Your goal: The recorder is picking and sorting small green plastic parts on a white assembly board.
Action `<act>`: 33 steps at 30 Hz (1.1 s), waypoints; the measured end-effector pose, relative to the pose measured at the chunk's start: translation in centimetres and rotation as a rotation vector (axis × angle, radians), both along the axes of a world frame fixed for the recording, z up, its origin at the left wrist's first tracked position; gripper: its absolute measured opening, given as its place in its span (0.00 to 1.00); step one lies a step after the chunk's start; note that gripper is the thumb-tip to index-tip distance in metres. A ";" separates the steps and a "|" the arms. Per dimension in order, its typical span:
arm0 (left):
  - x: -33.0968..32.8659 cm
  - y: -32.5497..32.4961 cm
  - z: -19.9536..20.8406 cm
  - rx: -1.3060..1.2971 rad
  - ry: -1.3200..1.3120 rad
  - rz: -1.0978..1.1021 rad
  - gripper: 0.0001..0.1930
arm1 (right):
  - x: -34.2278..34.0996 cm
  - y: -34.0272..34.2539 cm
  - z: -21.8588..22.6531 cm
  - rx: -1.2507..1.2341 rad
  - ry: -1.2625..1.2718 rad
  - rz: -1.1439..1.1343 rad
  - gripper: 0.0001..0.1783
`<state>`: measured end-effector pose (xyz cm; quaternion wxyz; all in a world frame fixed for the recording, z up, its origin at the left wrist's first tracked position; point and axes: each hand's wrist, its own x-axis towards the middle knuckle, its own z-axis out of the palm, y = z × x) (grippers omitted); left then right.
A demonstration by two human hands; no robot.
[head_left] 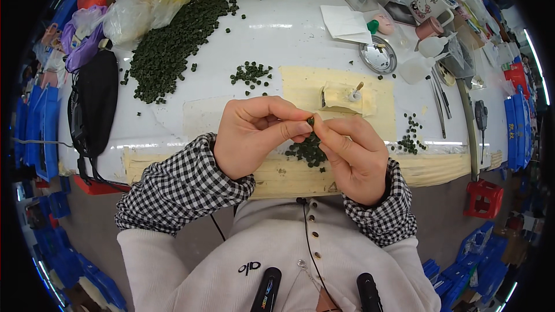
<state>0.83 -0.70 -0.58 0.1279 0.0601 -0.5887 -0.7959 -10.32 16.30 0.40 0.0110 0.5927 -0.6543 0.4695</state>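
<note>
My left hand [250, 134] and my right hand [357, 156] meet over the near part of the table. Thumb and forefinger of each are pinched on one small dark green piece [311, 121], mostly covered by the fingertips. Just below my fingers lies a small pile of similar dark green pieces [309, 151], partly hidden by my hands. Beyond them stands a yellow-taped block [342, 99] with a small white holder and a short brown stick upright on it. Another loose cluster of pieces [411, 136] is right of my right hand.
A large heap of dark green pieces [167, 46] spreads at the far left, with a smaller group [251, 74] nearer the middle. Plastic bags [130, 17] and a black pouch [95, 104] flank it. To the right are a round metal dish [377, 55], tweezers [439, 104] and a screwdriver [481, 121].
</note>
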 end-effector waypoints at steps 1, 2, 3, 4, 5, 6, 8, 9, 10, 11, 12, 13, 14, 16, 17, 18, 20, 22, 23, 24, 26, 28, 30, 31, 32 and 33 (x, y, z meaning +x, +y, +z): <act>0.0 0.0 0.0 0.001 0.006 -0.003 0.08 | -0.1 0.0 0.0 -0.004 0.010 0.002 0.23; 0.0 0.0 0.1 0.001 0.012 -0.006 0.08 | -0.1 0.0 0.0 -0.001 0.011 0.002 0.24; 0.0 0.0 0.2 -0.013 0.006 -0.005 0.08 | -0.1 0.1 0.0 0.001 0.012 0.001 0.24; 0.0 0.0 0.3 -0.027 0.000 -0.003 0.07 | -0.1 0.1 0.0 0.003 0.013 0.001 0.24; 0.0 0.1 0.4 -0.041 -0.005 -0.003 0.07 | -0.1 0.1 -0.1 -0.001 0.019 0.002 0.24; 0.0 0.1 0.3 -0.039 0.001 -0.005 0.07 | -0.2 0.1 -0.2 -0.006 0.026 0.003 0.24; 0.1 0.0 0.3 -0.035 0.013 -0.009 0.07 | -0.2 0.2 -0.2 -0.010 0.029 0.004 0.24; 0.1 0.0 0.2 -0.022 0.022 -0.009 0.08 | -0.2 0.2 -0.3 -0.011 0.025 0.004 0.24; 0.1 0.0 0.1 -0.010 0.032 -0.009 0.08 | -0.2 0.2 -0.3 -0.011 0.021 0.004 0.24; 0.1 -0.1 0.0 0.004 0.041 -0.011 0.09 | -0.2 0.2 -0.2 -0.012 0.018 0.004 0.24; 0.1 0.0 0.1 -0.006 0.039 -0.012 0.09 | -0.2 0.2 -0.1 -0.013 0.015 0.004 0.24; 0.1 0.0 0.3 -0.017 0.036 -0.013 0.08 | -0.2 0.2 -0.1 -0.015 0.012 0.004 0.24; 0.1 0.0 0.4 -0.028 0.034 -0.012 0.08 | -0.2 0.2 -0.1 -0.013 0.007 0.005 0.24; 0.1 -0.1 0.5 -0.043 0.027 -0.018 0.08 | -0.1 0.3 -0.2 -0.009 -0.003 0.005 0.24; 0.1 -0.1 0.5 -0.051 0.024 -0.020 0.08 | -0.1 0.3 -0.2 -0.013 -0.003 0.005 0.24; 0.1 -0.1 0.6 -0.054 0.022 -0.020 0.08 | -0.1 0.3 -0.2 -0.016 -0.003 0.005 0.24; 0.1 -0.1 0.7 -0.059 0.018 -0.022 0.08 | -0.2 0.3 -0.2 -0.024 0.003 0.000 0.24; 0.0 -0.1 0.7 -0.043 0.012 -0.031 0.08 | -0.3 0.4 -0.2 -0.032 0.015 -0.010 0.23; 0.0 -0.1 0.6 -0.033 0.010 -0.037 0.08 | -0.2 0.6 -0.1 -0.021 -0.015 -0.069 0.23; -0.1 -0.1 0.7 -0.155 -0.019 -0.060 0.08 | -0.2 1.0 0.1 -0.009 -0.045 -0.129 0.22; -0.2 -0.3 0.8 -0.398 -0.072 -0.108 0.08 | -0.5 1.7 0.2 -0.012 -0.077 -0.234 0.21; -0.3 -0.2 0.7 -0.583 -0.071 -0.156 0.08 | -1.1 2.5 0.1 -0.041 -0.080 -0.322 0.20; -0.3 -0.1 0.5 -0.725 -0.058 -0.173 0.08 | -1.4 3.1 0.0 -0.035 -0.077 -0.363 0.18; -0.3 -0.1 0.2 -0.773 -0.042 -0.172 0.07 | -1.4 3.4 -0.2 -0.023 -0.070 -0.373 0.18; -0.4 0.0 0.0 -0.823 -0.027 -0.169 0.07 | -1.5 3.6 -0.3 -0.014 -0.063 -0.383 0.17; -0.4 0.0 0.0 -0.784 -0.046 -0.155 0.07 | -1.4 3.7 -0.3 -0.001 -0.078 -0.392 0.16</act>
